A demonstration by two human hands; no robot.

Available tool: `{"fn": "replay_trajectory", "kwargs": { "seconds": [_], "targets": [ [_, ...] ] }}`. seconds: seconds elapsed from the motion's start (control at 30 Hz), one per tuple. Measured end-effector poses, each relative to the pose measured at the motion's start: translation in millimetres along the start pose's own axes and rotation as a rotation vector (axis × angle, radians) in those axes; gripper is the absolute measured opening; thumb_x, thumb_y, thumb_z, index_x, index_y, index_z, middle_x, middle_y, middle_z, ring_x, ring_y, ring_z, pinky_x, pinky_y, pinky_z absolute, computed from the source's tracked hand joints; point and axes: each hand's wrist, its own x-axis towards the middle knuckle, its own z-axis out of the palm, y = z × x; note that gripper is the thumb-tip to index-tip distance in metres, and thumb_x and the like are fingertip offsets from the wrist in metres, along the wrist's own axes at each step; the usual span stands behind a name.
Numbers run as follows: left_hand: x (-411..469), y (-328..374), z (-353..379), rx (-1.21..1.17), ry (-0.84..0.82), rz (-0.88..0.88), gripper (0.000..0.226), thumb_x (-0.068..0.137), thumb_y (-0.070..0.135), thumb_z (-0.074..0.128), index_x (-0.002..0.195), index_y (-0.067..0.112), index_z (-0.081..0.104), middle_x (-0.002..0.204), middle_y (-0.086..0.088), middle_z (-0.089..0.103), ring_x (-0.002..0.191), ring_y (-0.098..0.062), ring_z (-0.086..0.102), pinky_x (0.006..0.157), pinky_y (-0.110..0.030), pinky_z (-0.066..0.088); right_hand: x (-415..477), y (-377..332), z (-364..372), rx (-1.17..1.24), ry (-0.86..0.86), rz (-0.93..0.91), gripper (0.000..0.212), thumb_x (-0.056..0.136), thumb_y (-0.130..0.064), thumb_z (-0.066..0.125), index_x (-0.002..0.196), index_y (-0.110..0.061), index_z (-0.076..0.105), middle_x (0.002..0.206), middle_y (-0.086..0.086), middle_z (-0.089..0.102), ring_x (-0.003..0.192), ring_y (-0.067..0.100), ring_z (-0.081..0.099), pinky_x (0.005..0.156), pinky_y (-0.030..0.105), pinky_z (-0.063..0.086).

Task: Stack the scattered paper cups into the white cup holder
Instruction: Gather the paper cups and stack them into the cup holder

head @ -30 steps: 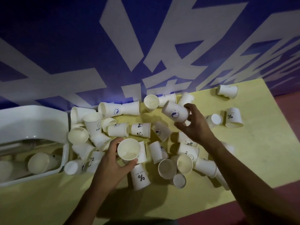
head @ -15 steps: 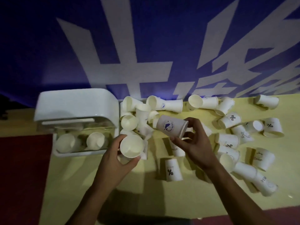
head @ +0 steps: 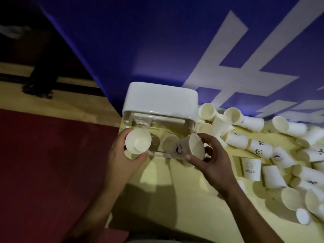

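Left hand [head: 122, 162] fingers grip a plain white paper cup [head: 138, 143] at the white plastic cup holder [head: 161, 100]. Right hand [head: 213, 165] fingers pinch a logo-printed paper cup [head: 185, 149], tilted, likely for nesting.

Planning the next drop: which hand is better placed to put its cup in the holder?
Probably left: left hand holds a plain cup mouth-up over the holder; right hand holds a printed cup tilted.

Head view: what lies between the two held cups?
A stored cup inside the white cup holder, between the left-hand cup and right-hand cup; head view shows it.
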Motion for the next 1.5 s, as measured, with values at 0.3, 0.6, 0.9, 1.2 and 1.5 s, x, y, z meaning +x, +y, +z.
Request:
{"fn": "replay_trajectory", "kwargs": {
  "seconds": [0.3,0.6,0.9,1.2,1.5],
  "targets": [
    [31.9,-48.2,17.3,0.122,-0.159,-0.080,0.081,0.068,0.036,0.092,0.137,0.039,0.051,0.133,0.015,0.062,0.119,-0.011,0.060,0.093,-0.034,0.055,6.3,-14.2,39.9,-0.023,0.039,0.029,0.064,0.068,-0.025,0.094,0.121,-0.037,0.062,0.118,-0.017,0.058,0.098,0.018,0.065,0.071,0.044,0.061],
    [44.7,-75.9,24.4,0.207,-0.248,-0.044,0.078,0.072,0.050,0.088,0.141,0.033,0.056,0.131,0.011,0.067,0.101,-0.008,0.067,0.083,-0.034,0.058,20.9,-22.8,73.9,-0.200,0.073,-0.160,0.068,0.062,-0.039,0.096,0.118,-0.040,0.057,0.118,-0.021,0.057,0.103,0.011,0.059,0.069,0.022,0.050],
    [43.8,-82.4,3.3,0.037,-0.396,-0.160,0.088,0.077,0.041,0.084,0.150,0.047,0.035,0.137,0.019,0.059,0.120,-0.003,0.060,0.097,-0.039,0.055,54.2,-6.4,138.1,-0.488,-0.085,-0.428,0.077,0.071,-0.056,0.087,0.131,-0.015,0.060,0.126,-0.006,0.056,0.107,0.014,0.062,0.079,0.036,0.057],
    [44.7,-73.5,6.7,-0.277,-0.299,-0.365,0.046,0.100,0.010,0.051,0.133,0.042,0.058,0.117,0.033,0.066,0.116,0.012,0.059,0.098,-0.021,0.052,74.4,30.1,163.1,-0.738,-0.162,-0.310,0.092,0.072,-0.076,0.071,0.144,-0.022,0.051,0.138,-0.003,0.058,0.117,0.023,0.057,0.089,0.045,0.054],
    [47.7,-73.6,15.4,0.036,-0.342,-0.205,0.046,0.105,0.017,0.053,0.149,0.031,0.049,0.127,0.011,0.067,0.108,-0.004,0.063,0.076,0.000,0.042,89.0,28.5,148.5,-0.937,-0.376,-0.247,0.076,0.088,-0.068,0.059,0.154,-0.042,0.033,0.152,-0.014,0.048,0.141,0.017,0.033,0.106,0.049,0.028]
  ]
}}
